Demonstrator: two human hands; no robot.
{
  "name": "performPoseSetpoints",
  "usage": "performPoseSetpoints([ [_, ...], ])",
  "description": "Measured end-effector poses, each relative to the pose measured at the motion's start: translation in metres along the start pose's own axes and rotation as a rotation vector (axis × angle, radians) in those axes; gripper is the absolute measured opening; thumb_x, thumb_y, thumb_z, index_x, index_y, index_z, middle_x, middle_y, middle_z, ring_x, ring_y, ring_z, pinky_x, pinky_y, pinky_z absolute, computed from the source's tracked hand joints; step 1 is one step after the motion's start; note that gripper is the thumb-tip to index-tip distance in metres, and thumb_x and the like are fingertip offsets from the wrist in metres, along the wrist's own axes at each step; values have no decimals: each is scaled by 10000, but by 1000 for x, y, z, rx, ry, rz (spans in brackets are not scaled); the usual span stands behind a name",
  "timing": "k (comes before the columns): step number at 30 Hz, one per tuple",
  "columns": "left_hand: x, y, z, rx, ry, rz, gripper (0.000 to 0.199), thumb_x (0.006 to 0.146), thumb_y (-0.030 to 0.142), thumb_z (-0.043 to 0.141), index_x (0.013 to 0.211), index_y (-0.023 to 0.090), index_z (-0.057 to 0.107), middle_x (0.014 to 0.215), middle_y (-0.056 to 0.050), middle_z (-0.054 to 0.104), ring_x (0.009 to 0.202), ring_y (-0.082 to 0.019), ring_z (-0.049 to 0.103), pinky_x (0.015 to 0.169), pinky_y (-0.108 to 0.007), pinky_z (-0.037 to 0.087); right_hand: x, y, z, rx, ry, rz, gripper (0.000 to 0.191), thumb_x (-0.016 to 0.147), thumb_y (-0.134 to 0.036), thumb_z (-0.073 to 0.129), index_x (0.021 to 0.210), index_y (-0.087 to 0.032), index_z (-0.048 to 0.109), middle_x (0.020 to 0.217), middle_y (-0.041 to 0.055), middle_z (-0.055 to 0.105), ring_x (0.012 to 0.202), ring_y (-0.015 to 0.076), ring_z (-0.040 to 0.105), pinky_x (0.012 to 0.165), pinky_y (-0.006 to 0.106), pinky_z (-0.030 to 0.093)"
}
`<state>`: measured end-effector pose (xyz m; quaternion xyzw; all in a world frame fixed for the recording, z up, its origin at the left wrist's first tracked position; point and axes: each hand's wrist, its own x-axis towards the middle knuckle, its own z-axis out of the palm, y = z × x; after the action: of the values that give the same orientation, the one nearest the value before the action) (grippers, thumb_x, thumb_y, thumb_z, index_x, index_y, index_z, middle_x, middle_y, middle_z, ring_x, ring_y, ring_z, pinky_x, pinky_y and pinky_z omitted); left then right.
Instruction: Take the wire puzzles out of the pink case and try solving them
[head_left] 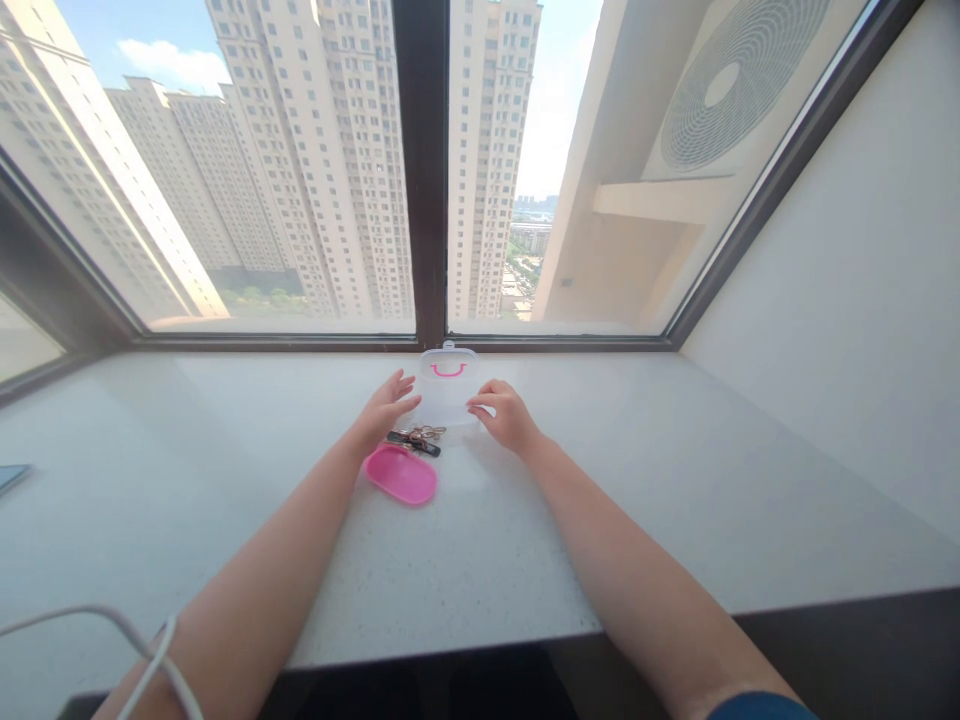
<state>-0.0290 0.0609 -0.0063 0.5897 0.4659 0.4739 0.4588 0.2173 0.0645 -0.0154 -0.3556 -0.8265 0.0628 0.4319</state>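
**Two bare hands at a clear box; clips and pink tray lie loose**

Closest to my camera, a white cable (97, 608) loops across the left forearm, and a blue sleeve (761, 706) shows at the right elbow. Beyond the near edge of the pale counter (465, 585) sits a shallow pink tray (401, 476). Just past it, a small heap of dark and coppery clips (424, 446) lies on the counter.

Farther on, I see a see-through box (448, 402) with a pink handle (448, 371), standing near the window frame (429, 220). The left hand (385, 408) is beside it, fingers spread, grasping nothing. The right hand (507, 414) has thumb and fingers drawn together at the box's right edge; I cannot tell whether they grip it.

I judge this an early stage: the box stands between the hands, while clips and tray remain outside it, unsorted. Whether the lid is shut, I cannot tell.

Outside, tall buildings (322, 150) rise.
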Motion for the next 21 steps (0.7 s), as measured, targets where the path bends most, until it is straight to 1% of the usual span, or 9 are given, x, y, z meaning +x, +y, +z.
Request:
performPoseSetpoints([
  [2, 2, 0, 1, -53, -37, 1, 873, 738, 378, 669, 1447, 195, 194, 1461, -181, 327, 1325, -287, 343, 1021, -414, 368, 0, 0, 2, -15, 7, -9, 98, 811, -195, 632, 855, -209, 718, 825, 52, 571, 824, 195, 510, 780, 342, 429],
  [5, 7, 3, 4, -71, -36, 71, 884, 713, 374, 693, 1437, 195, 218, 1390, -184, 427, 1286, -293, 396, 997, -432, 386, 1, -3, 6, -56, 30, 6, 107, 817, -202, 621, 858, -215, 720, 813, 53, 565, 810, 197, 503, 768, 345, 423],
  [7, 11, 6, 5, -14, -32, 133, 876, 699, 376, 704, 1427, 212, 247, 1313, -163, 502, 1241, -293, 443, 978, -452, 394, 2, -6, 8, -83, 38, 15, 119, 826, -200, 605, 847, -221, 721, 809, 53, 560, 809, 198, 498, 765, 346, 419],
  [9, 15, 10, 5, 84, -27, 154, 896, 680, 385, 718, 1428, 230, 248, 1304, -152, 499, 1221, -296, 456, 969, -468, 390, 3, -8, 9, -96, 38, 13, 133, 833, -192, 590, 833, -219, 721, 810, 54, 556, 813, 198, 494, 766, 344, 415],
  [11, 18, 14, 6, 190, -28, 149, 957, 645, 397, 744, 1437, 252, 226, 1399, -156, 393, 1253, -311, 414, 977, -478, 375, 3, -9, 9, -97, 33, 8, 144, 837, -186, 580, 819, -220, 719, 811, 54, 553, 816, 198, 493, 765, 343, 413],
  [13, 22, 18, 8, 274, -39, 160, 1036, 592, 395, 781, 1443, 285, 199, 1498, -141, 224, 1307, -331, 332, 997, -481, 352, 3, -9, 8, -93, 27, 7, 152, 839, -185, 575, 806, -226, 718, 811, 53, 552, 817, 198, 492, 766, 346, 412],
  [15, 28, 19, 11, 288, -51, 183, 1094, 556, 382, 806, 1447, 306, 175, 1534, -123, 123, 1336, -343, 279, 1016, -482, 329, 4, -10, 7, -85, 22, 9, 157, 840, -185, 572, 797, -232, 716, 810, 51, 552, 817, 198, 492, 767, 350, 410],
  [18, 37, 18, 17, 127, -66, 155, 1105, 573, 352, 803, 1455, 285, 141, 1510, -166, 195, 1313, -335, 332, 1007, -474, 339, 3, -9, 5, -82, 14, 13, 164, 843, -187, 568, 790, -235, 715, 809, 50, 554, 819, 197, 491, 767, 351, 407],
  [21, 43, 18, 20, -42, 5, 163, 967, 621, 349, 767, 1427, 247, 242, 1408, -177, 384, 1233, -302, 444, 957, -446, 398, 3, -9, 5, -107, 8, 25, 163, 843, -192, 568, 777, -231, 712, 806, 49, 555, 812, 197, 492, 763, 349, 408],
])
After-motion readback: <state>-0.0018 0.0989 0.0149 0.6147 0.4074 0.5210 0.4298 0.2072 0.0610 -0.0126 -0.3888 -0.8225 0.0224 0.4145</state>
